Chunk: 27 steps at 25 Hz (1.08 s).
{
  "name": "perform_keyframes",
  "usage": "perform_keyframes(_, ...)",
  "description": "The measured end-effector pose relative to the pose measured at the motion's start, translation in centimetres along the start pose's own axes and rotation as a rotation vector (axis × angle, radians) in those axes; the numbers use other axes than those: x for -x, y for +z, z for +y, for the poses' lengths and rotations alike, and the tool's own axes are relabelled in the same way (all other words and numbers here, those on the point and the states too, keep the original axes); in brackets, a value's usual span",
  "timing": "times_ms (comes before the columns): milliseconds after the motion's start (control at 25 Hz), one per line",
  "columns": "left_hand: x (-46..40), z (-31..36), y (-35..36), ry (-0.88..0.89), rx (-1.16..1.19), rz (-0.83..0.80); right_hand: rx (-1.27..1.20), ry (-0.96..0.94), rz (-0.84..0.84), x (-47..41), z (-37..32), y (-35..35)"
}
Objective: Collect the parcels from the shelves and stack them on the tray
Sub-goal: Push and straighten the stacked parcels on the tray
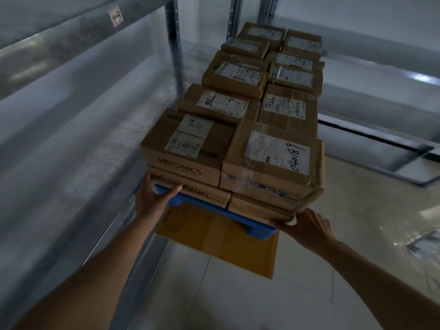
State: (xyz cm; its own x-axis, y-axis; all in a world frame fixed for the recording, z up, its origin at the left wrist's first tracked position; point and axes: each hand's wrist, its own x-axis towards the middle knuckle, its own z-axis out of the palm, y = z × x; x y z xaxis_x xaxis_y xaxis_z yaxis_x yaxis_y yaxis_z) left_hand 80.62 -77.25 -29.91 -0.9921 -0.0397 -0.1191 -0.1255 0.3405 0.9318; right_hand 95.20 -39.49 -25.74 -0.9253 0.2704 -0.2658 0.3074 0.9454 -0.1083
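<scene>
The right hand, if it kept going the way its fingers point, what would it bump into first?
The right hand points left and forward, its fingertips already at the bottom parcel on the blue tray. It would press into that parcel's near corner at once, as far as this one view shows.

The blue tray is mostly buried under parcels, only its near edge peeks out. Label print's too blurry to read, and the yellow envelope is partly tucked underneath.
</scene>
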Motion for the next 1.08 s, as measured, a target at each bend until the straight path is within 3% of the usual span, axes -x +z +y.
perform_keyframes(1080, 1.0, 2.4, -0.4, -0.023, -0.094, -0.033, 0.023, -0.075, -0.093, 1.1, 1.3, -2.2)
